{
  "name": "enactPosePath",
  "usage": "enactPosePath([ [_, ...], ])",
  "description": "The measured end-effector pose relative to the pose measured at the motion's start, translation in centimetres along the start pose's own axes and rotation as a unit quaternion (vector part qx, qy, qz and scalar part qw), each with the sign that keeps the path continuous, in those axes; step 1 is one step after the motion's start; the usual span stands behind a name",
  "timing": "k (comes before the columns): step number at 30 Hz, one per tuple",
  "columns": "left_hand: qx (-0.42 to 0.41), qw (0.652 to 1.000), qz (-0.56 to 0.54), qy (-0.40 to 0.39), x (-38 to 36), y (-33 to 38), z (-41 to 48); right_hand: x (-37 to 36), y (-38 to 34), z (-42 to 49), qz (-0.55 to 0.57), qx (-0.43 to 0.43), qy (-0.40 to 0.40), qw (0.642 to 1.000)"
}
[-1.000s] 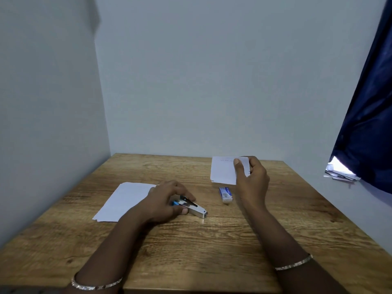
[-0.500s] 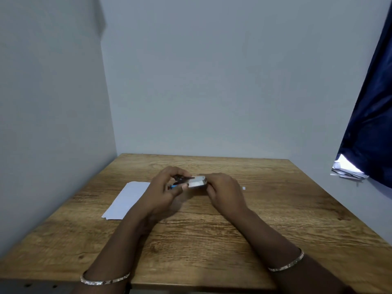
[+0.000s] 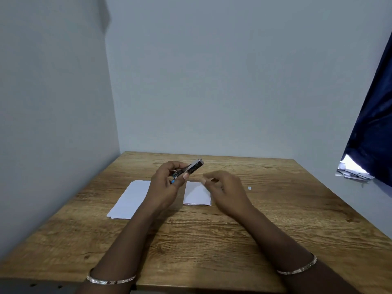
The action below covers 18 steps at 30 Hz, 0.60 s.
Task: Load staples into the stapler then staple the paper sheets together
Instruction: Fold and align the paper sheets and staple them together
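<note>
Walls (image 3: 55, 134) hem the table (image 3: 212, 247); open wood lies before the paper sheets (image 3: 131, 198).

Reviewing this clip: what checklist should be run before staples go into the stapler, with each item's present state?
1. Stapler gripped by left hand: ok.
2. Stapler lifted clear of table: ok.
3. Stapler's magazine open: cannot tell.
4. Right hand holding anything: cannot tell, blurred.
5. Paper sheets flat on table: ok.

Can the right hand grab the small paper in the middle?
Probably yes. The right hand is just beside the small paper with nothing between them; the left hand holds the stapler raised.
</note>
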<state>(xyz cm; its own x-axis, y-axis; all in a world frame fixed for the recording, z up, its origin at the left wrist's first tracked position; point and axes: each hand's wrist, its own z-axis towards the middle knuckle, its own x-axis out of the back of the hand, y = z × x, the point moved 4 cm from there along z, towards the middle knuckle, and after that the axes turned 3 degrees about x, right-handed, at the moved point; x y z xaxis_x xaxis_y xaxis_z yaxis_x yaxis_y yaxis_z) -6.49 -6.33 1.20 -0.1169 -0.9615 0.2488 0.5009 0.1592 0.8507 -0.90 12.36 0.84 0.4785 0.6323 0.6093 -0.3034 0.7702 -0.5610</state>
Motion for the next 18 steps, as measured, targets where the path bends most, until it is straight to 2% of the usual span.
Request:
enactPosePath([
  [2, -0.013, 0.999, 0.037, -0.002, -0.5, -0.1, -0.2, 1.4, 0.3, 0.0, 0.051, -0.009, 0.050, 0.997],
  [6, -0.067, 0.990, 0.112, -0.049, -1.8, 0.1, -0.4, 1.7, -0.1, -0.3, 0.097, 0.032, -0.020, 0.995],
  [9, -0.084, 0.985, 0.129, -0.081, -2.6, 0.3, -0.5, 1.8, -0.2, -0.1, 0.064, 0.041, -0.010, 0.997],
  [12, -0.085, 0.983, 0.141, -0.078, -2.8, 0.5, -0.7, 3.0, 0.1, 0.1, 0.031, 0.020, 0.041, 0.998],
  [14, -0.056, 0.978, 0.178, -0.091, -3.0, 0.1, -0.8, 4.0, 0.5, 0.0, -0.022, -0.003, 0.085, 0.996],
  [18, -0.025, 0.930, 0.323, -0.172, -3.4, -1.1, -1.0, 5.1, 0.6, -0.8, -0.128, -0.008, 0.151, 0.980],
])
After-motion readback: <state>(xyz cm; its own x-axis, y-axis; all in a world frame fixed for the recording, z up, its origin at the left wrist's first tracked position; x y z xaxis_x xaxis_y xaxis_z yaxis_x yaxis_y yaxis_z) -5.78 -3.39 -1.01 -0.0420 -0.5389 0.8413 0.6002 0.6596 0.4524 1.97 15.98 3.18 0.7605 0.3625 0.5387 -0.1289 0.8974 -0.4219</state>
